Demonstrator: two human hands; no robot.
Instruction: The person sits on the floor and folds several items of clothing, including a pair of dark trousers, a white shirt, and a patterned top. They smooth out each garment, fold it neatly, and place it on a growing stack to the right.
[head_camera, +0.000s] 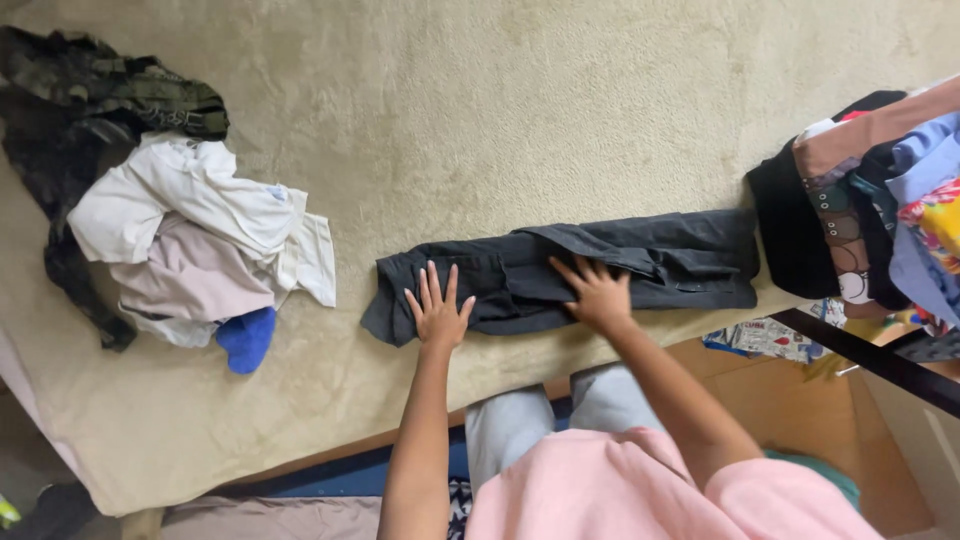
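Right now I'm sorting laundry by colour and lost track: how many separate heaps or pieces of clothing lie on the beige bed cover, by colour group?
Dark grey folded trousers under both flat hands: 1
Mixed white, pink, blue and camouflage heap at left: 1
Multicoloured patterned heap at right: 1
Total: 3

Left hand and right hand press the trousers.

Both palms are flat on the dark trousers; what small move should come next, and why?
Probably fold across the middle: the dark trousers lie long and narrow, already doubled lengthwise, with the left hand near one end and the right hand at the centre, pressing them flat.
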